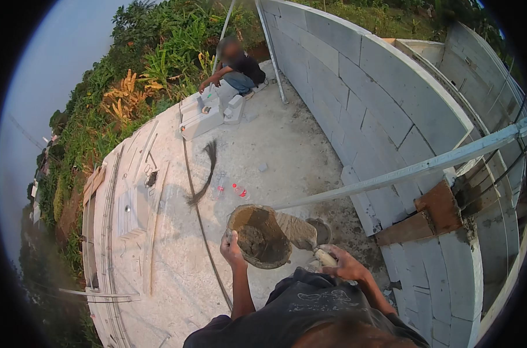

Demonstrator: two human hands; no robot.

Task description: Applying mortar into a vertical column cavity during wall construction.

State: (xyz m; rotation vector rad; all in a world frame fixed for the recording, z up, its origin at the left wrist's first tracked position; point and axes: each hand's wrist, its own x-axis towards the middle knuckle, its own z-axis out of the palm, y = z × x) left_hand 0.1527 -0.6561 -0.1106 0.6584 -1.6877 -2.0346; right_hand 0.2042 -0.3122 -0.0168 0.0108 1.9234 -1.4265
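My left hand (233, 249) grips the near left rim of a round bucket (259, 255) with wet grey mortar in its bottom. My right hand (339, 264) is closed on the pale handle of a trowel (295, 231), whose mortar-coated blade lies at the bucket's right rim. Behind the trowel, a round grey container or patch (320, 226), too unclear to tell, is on the concrete floor below.
A co-worker (243, 69) squats at the far end beside white blocks (199, 124). A block wall (356, 87) runs along the right, crossed by a metal brace (403, 171). Broom fibres (208, 168), rods (109, 232) and greenery (170, 52) are left.
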